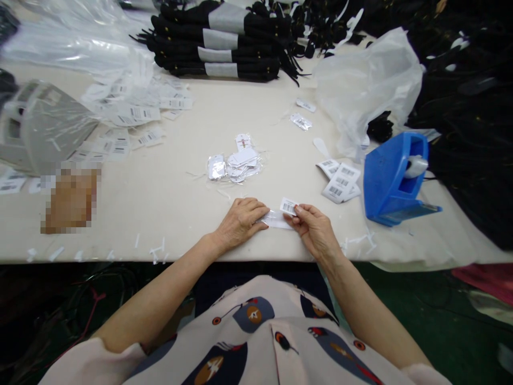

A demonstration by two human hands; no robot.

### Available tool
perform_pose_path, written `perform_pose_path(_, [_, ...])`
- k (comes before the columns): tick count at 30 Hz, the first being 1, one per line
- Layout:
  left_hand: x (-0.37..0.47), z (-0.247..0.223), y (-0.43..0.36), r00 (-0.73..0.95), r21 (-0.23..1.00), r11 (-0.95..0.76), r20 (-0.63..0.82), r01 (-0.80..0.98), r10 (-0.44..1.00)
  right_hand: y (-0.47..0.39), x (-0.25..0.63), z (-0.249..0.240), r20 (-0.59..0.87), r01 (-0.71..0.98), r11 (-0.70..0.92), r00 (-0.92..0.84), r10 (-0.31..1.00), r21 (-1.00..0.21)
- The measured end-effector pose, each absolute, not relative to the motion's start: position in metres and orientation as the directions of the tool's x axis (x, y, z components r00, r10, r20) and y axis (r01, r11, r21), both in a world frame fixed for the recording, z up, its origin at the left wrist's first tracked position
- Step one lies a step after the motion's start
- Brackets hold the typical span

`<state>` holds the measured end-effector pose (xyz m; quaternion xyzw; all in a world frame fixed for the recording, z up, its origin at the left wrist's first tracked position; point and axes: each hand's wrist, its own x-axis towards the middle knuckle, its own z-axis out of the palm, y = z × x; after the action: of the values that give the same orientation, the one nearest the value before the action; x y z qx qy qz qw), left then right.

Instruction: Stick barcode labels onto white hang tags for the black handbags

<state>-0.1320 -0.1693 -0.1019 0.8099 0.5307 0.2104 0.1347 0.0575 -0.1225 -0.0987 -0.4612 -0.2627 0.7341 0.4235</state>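
Note:
Close to the table's front edge, my left hand [242, 222] has its fingers and thumb closed on the left end of a whitish strip or tag in clear plastic [276, 218], which lies low against the table. My right hand [315, 227] pinches a small white barcode label [288, 206] between thumb and fingertips, just above the strip's right end. Some fingers of that hand curl under and are partly hidden. Beyond my hands lies a loose pile of white hang tags [242, 159] in clear plastic.
A blue tape dispenser [390, 179] stands right, beside barcode label sheets [340, 182]. A crumpled plastic bag [368, 85] lies behind it. At the back are stacked black bundles with white bands [220, 40]. Many barcode tags [136, 113] and a grey container [44, 128] occupy the left.

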Motion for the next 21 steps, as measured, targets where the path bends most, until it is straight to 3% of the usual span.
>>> perform_pose_path(18, [-0.145, -0.096, -0.170, 0.346, 0.384, -0.401, 0.206, 0.832, 0.915, -0.123, 0.058, -0.105, -0.420, -0.366, -0.476, -0.226, 0.879, -0.800])
perform_pose_path(21, [-0.136, -0.095, -0.172, 0.418, 0.358, -0.488, 0.258, 0.796, 0.871, -0.124, 0.056, -0.104, -0.424, -0.368, -0.477, -0.221, 0.878, -0.798])
